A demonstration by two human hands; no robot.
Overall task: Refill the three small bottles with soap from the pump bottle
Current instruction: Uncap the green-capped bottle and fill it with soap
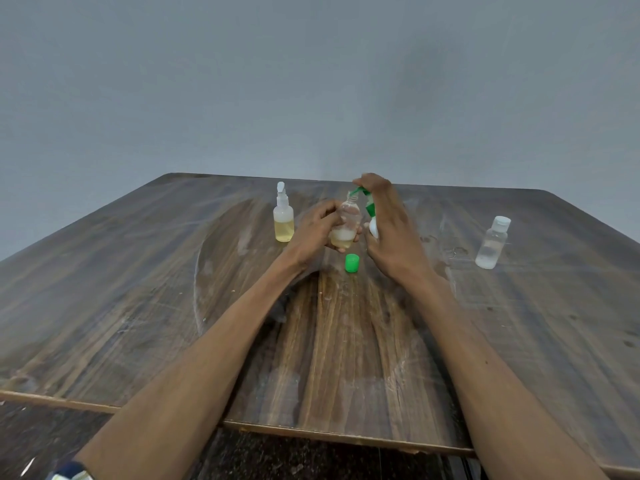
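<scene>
Soap bottle (346,223), uncapped and part-filled, is gripped tilted by the left hand (317,233) under the green nozzle of the pump bottle (371,216), which the right hand (391,223) clasps and presses above the bench (138,289).

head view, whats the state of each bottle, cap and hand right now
held bottle: uncapped, partly filled, tilted
pump bottle: nozzle at held bottle's mouth
green cap: off, on table
spray bottle: capped, about half full
flip-cap bottle: capped, clear liquid low
left hand: grips held bottle
right hand: grips pump bottle
</scene>
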